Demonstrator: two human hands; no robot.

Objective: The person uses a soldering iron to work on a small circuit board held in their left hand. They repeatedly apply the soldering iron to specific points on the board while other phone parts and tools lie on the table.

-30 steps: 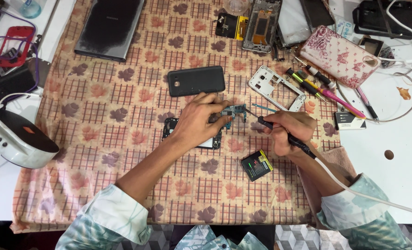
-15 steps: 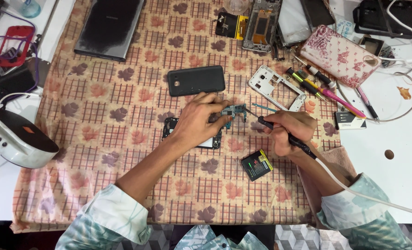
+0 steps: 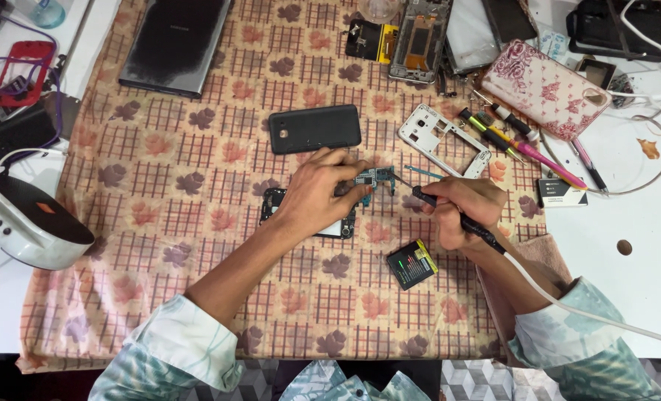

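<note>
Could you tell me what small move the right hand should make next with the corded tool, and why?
Probably ease the soldering iron tip the last bit left onto the circuit board. The left hand already pins the board on the cloth, and the right hand holds the tip just beside its edge.

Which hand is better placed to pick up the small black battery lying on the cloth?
Probably the right hand: the battery lies just below it. But it holds a soldering iron; the left hand pins the circuit board.

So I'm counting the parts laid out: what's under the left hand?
Under the left hand a dark phone body lies on the checked cloth; fingers pin a small circuit board. The phone's middle is covered.
</note>
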